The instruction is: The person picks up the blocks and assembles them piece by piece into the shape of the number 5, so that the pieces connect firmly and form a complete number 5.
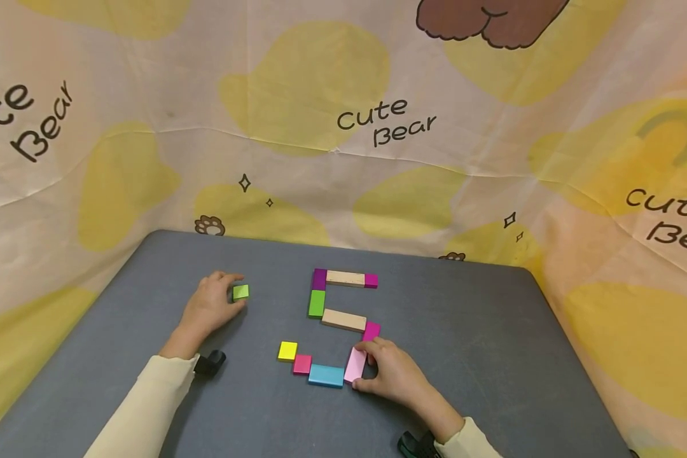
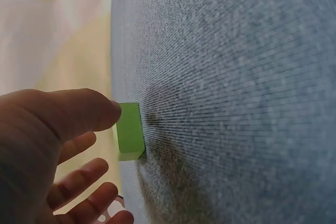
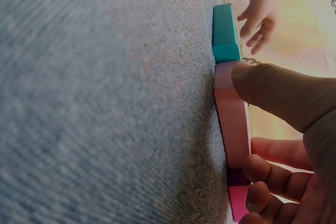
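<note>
My right hand (image 1: 397, 375) holds a light pink block (image 1: 355, 365) by its ends, thumb at the near end and fingers at the far end. In the right wrist view the pink block (image 3: 232, 124) lies flat between a teal-blue block (image 3: 226, 32) and a magenta one (image 3: 240, 202). My left hand (image 1: 208, 308) is at the left, thumb and index finger spread about a small lime green block (image 1: 240, 292). In the left wrist view the thumb overlaps a corner of the green block (image 2: 130, 129), which sits on the table; the other fingers stand apart from it.
Several blocks form an S-like or 5-like line: purple (image 1: 319, 279), plain wood (image 1: 345, 278), green (image 1: 317, 304), another wood (image 1: 344, 320), magenta (image 1: 371, 331), blue (image 1: 326, 375), red-pink (image 1: 302, 364), yellow (image 1: 288, 351). The grey table (image 1: 469, 331) meets a patterned cloth (image 1: 298, 89) behind.
</note>
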Demonstrator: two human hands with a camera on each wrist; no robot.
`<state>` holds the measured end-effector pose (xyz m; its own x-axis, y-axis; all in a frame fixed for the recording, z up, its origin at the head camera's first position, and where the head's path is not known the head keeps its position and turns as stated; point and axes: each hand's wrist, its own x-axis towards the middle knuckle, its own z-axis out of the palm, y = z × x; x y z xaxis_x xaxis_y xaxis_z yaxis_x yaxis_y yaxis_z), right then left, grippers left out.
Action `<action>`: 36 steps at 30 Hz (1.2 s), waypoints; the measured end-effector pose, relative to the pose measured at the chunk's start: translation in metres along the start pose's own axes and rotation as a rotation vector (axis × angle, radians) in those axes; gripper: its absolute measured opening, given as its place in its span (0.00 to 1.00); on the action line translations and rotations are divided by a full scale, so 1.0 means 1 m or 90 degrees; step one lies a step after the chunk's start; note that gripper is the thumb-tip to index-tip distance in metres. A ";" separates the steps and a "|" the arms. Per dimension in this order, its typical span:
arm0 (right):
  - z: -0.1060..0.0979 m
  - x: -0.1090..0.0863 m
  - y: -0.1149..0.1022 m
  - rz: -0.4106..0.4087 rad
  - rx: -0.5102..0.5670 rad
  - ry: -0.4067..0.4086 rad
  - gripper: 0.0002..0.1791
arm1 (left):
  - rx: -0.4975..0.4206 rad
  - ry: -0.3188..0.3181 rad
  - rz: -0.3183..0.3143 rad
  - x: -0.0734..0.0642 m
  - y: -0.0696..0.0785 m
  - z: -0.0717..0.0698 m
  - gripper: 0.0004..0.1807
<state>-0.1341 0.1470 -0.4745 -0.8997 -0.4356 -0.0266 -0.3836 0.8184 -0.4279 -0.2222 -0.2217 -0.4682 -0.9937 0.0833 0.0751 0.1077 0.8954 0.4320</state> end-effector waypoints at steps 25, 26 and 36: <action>0.000 0.000 0.001 -0.009 0.006 0.007 0.31 | -0.017 -0.011 0.027 0.006 -0.011 0.005 0.19; 0.000 0.000 0.001 -0.008 0.005 0.006 0.31 | -0.020 -0.011 0.028 0.006 -0.011 0.006 0.19; -0.001 0.001 0.000 -0.013 0.002 0.007 0.31 | -0.044 -0.009 0.081 -0.006 -0.002 0.012 0.17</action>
<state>-0.1350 0.1470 -0.4737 -0.8943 -0.4475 -0.0075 -0.4009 0.8084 -0.4311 -0.2172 -0.2187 -0.4798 -0.9720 0.2016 0.1203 0.2347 0.8453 0.4800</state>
